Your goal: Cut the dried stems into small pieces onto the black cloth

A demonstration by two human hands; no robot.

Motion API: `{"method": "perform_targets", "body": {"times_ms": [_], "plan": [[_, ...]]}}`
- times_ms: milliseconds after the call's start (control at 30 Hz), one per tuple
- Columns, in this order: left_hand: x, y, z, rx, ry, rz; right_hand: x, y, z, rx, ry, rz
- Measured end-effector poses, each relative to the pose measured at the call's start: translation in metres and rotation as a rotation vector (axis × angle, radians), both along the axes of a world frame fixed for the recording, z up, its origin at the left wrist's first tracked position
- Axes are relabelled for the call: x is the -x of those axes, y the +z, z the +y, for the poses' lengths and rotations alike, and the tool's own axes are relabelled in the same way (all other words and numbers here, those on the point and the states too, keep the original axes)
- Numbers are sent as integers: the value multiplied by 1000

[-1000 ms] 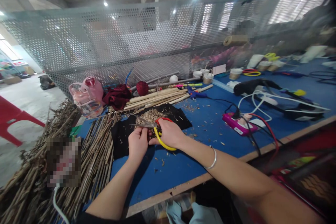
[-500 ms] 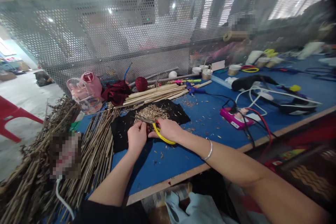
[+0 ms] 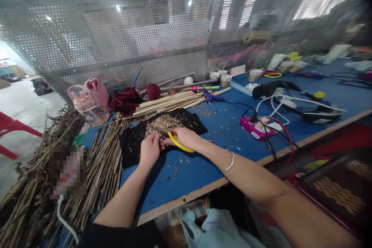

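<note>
Head camera shows me the right hand (image 3: 185, 138) curled around scissors (image 3: 181, 147) with yellow and red handles, near the centre of the frame. Just beside it, the left hand (image 3: 150, 149) has its fingers bent together; from here I can't tell whether they pinch anything. Beyond both, pale clippings (image 3: 164, 121) lie heaped on a black cloth (image 3: 130, 154). Dry stalks (image 3: 107, 157) fill the lower left, and a magenta power strip (image 3: 252, 128) sits right of centre.

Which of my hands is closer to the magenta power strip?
Right. Your right hand, holding the scissors, is left of the magenta power strip; your left hand is farther left of it.
</note>
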State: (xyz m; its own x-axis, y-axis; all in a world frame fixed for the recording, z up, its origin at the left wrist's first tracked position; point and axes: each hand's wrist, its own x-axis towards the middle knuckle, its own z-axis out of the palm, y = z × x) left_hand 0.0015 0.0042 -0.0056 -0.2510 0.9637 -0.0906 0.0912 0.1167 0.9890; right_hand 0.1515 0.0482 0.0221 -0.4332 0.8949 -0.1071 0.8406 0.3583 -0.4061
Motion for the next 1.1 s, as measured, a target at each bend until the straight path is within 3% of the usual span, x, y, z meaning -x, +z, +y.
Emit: {"method": "perform_targets", "body": {"times_ms": [200, 300, 400, 500, 833, 1100], "plan": [[-1, 2, -2, -25, -62, -28, -2, -1, 1, -155, -26, 56], [-2, 2, -6, -9, -179, 161, 3, -5, 0, -183, -24, 172], [-4, 3, -11, -91, -283, 385, 7, -7, 1, -152, 9, 293], [-4, 3, -13, -161, -338, 463, 8, -9, 3, -91, 26, 339], [-6, 4, -12, -33, -376, 196, 9, -17, 7, 186, 133, 834], [-7, 12, -15, -64, -313, 253, 9, -2, 1, 112, 98, 872]]}}
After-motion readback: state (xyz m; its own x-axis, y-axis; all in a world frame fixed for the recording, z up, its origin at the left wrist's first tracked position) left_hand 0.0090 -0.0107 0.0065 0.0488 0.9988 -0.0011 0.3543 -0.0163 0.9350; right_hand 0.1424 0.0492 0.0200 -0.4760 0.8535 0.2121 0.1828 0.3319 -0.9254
